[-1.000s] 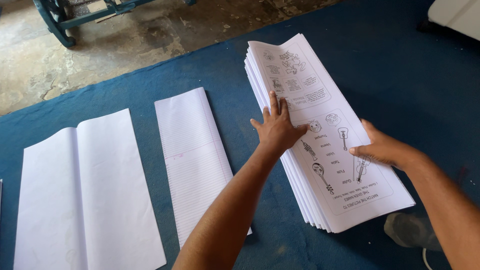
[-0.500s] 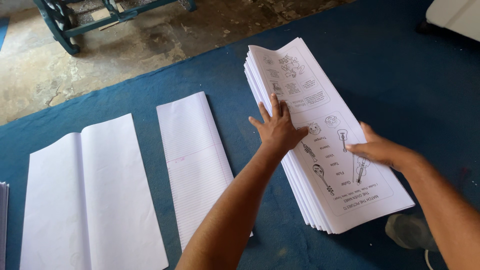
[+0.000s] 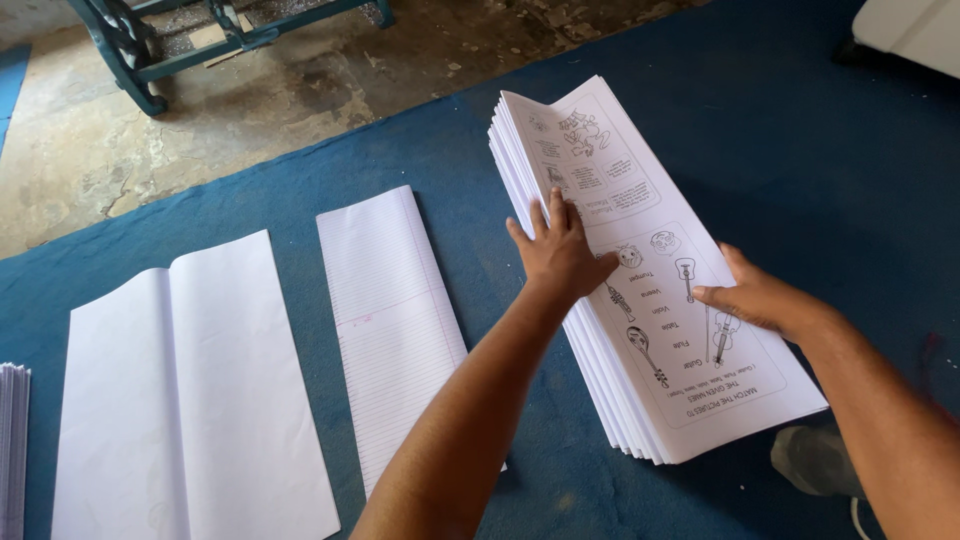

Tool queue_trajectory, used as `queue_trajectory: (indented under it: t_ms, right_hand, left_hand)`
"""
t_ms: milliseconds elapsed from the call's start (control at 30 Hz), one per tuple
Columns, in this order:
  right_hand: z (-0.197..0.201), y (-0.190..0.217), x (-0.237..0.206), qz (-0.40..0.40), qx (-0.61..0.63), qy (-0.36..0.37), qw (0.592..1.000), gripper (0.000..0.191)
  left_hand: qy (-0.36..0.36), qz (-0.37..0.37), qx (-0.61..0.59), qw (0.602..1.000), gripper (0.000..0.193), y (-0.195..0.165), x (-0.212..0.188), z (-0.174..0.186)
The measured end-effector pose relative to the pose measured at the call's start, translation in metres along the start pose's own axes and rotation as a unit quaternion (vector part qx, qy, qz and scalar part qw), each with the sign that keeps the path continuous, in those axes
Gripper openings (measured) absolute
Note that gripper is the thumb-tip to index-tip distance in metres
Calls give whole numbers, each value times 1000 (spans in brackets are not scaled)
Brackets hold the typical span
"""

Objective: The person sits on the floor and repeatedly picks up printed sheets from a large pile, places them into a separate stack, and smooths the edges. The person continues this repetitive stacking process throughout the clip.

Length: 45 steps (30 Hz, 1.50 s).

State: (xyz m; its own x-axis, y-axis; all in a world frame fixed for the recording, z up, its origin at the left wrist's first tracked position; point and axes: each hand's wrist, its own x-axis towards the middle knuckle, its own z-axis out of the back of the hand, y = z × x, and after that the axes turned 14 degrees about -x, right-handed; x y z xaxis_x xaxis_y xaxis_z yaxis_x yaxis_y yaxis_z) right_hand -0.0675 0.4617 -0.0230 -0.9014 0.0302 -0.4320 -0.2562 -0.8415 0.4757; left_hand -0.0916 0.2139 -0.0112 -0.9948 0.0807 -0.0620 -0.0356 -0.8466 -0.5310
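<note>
From the left I see the edge of a white pile (image 3: 12,450), then a wide blank folded sheet (image 3: 185,400), then a narrow lined sheet (image 3: 395,320), each with blue mat (image 3: 800,130) showing between. My left hand (image 3: 558,255) lies open, fingers spread, on the stack of printed sheets (image 3: 640,290). My right hand (image 3: 755,298) presses flat on its right half. Bare concrete floor (image 3: 300,100) lies beyond the mat's far edge.

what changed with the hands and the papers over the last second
Very little. The left hand stays flat on the top sheet of the printed stack, and the right hand has slid slightly inward across that sheet. Nothing was picked up or let go. The lined sheet and the blank folded sheet lie on the blue mat as before; only the view shifted a little.
</note>
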Motion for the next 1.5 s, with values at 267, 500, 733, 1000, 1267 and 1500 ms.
queue_trajectory:
  t_ms: [267,500,733,1000,1267,1500]
  right_hand:
    - [-3,-4,7,5,7,-5,1000,88]
    - [-5,-12,15,27,-10,-20,999,86]
    - [-5,-13,18,4,-23,-19,1000,87]
    - [-5,-18,22,12,-34,-23,999,87]
    - [-2,-14,37,6,-232,-79,969,101]
    - [5,17,20,61,-393,-163,903,106]
  left_hand:
    - [-33,-10,-127,991,102,10,0,-6]
    - [-43,37,-349,936,100,8,-18,-20]
    - [-103,-16,-436,894,100,9,-34,-40]
    - [-89,49,-470,877,90,7,-25,-61]
    - [-74,52,-436,895,97,11,-18,-64]
    - [-30,81,-422,902,120,16,-13,-50]
